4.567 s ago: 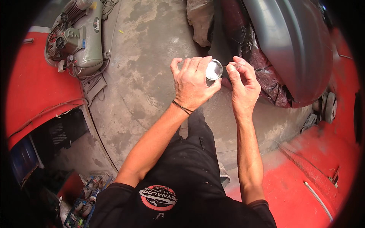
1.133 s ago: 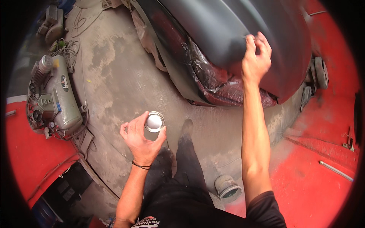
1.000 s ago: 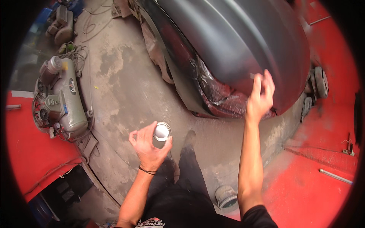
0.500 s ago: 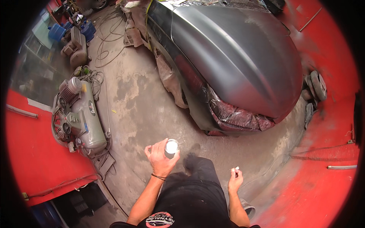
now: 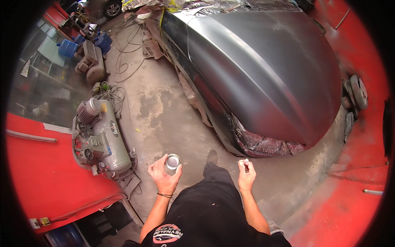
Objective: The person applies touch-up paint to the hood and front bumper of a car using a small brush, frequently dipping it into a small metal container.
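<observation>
My left hand (image 5: 163,176) grips a small round metal can (image 5: 172,161), upright, its silvery top facing the camera. My right hand (image 5: 246,173) is pinched shut on a small pale item (image 5: 245,161), too small to identify, held in front of my body. Ahead stands a grey primed car (image 5: 267,70) with a long curved hood, its lower front wrapped in dark red masking film (image 5: 263,145). Both hands are well clear of the car. My black trousers and one shoe (image 5: 212,157) show between my arms.
A grey air compressor (image 5: 103,138) stands on the concrete floor (image 5: 164,111) to my left, beside a red wall panel (image 5: 45,173). Hoses, blue containers (image 5: 66,47) and machines lie at the far left. Red surfaces curve round the right side, with wheels (image 5: 356,92) leaning there.
My right hand left the car's hood and dropped down in front of my body, fingers pinched. The view has pulled back from the car, and the can stays in my left hand.
</observation>
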Demonstrator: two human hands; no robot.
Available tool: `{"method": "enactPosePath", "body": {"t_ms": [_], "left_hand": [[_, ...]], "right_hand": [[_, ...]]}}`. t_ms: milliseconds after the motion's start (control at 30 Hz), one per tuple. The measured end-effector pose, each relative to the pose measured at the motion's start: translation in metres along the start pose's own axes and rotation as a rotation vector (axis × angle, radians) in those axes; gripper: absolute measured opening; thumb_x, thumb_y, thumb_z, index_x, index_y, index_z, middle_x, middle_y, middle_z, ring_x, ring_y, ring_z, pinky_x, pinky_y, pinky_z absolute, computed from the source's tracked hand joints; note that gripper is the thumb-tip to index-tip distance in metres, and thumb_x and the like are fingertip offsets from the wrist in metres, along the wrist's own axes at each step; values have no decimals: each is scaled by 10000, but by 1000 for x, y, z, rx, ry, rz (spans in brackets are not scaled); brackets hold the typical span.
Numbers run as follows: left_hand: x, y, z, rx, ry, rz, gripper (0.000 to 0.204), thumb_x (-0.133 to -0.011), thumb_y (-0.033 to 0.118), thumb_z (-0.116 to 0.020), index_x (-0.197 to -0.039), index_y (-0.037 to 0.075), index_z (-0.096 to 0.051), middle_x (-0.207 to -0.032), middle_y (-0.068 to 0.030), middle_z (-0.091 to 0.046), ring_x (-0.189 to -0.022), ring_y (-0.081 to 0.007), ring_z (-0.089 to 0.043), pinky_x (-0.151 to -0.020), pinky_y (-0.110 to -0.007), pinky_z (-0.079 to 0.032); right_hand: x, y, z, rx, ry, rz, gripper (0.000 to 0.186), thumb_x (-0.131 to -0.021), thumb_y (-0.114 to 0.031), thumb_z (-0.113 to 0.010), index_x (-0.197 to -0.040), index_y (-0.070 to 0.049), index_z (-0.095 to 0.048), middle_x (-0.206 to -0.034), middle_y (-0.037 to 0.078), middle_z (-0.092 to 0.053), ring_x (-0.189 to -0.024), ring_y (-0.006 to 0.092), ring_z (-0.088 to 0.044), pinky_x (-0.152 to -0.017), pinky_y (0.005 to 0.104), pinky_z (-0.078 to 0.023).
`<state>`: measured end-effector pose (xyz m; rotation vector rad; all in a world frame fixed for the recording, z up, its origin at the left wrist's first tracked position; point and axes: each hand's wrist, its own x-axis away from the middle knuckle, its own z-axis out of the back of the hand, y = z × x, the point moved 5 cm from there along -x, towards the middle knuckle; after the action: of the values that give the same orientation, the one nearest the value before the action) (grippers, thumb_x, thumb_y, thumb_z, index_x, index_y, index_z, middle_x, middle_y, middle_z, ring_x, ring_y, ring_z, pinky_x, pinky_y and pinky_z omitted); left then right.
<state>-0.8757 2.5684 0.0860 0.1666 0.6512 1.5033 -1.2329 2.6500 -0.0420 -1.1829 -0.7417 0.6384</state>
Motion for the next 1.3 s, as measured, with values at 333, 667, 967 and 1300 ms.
{"method": "enactPosePath", "body": {"t_ms": [333,667,967,1300], "left_hand": [[-67,-16,-23,15,14,77,666,-776,331,-953,-1336,50,-729,-1243,-98,-765,-1180,-275,-704,-1102,-471,-411],[-147,-69,-59,56,-15,-24,662,-779,336,-946,-1338,57,-728,-1231,-92,-754,-1174,-264,-704,-1118,-473,-402],[-227,-144,-95,134,-131,-210,662,-746,343,-948,-1321,89,-741,-1206,-97,-750,-1157,-277,-701,-1135,-497,-393],[-301,-201,-129,164,-267,-430,685,-737,274,-942,-1360,87,-728,-1206,-89,-738,-1156,-270,-697,-1133,-487,-396]], "right_hand": [[-55,-53,-47,65,-145,137,114,-1032,-58,-783,-1074,30,-725,-1074,76,-763,-978,149,-706,-917,311,-575],[-69,-112,-120,194,-159,308,112,-1005,-65,-793,-1082,12,-764,-1171,113,-777,-1042,215,-740,-992,377,-569],[-152,-176,-271,477,-134,690,76,-970,-112,-816,-1014,-84,-761,-1070,31,-803,-1075,210,-772,-1354,662,-130],[-257,-205,-360,493,97,705,102,-990,-216,-823,-1000,-121,-788,-1068,-6,-818,-1104,207,-772,-1299,796,13]]}}
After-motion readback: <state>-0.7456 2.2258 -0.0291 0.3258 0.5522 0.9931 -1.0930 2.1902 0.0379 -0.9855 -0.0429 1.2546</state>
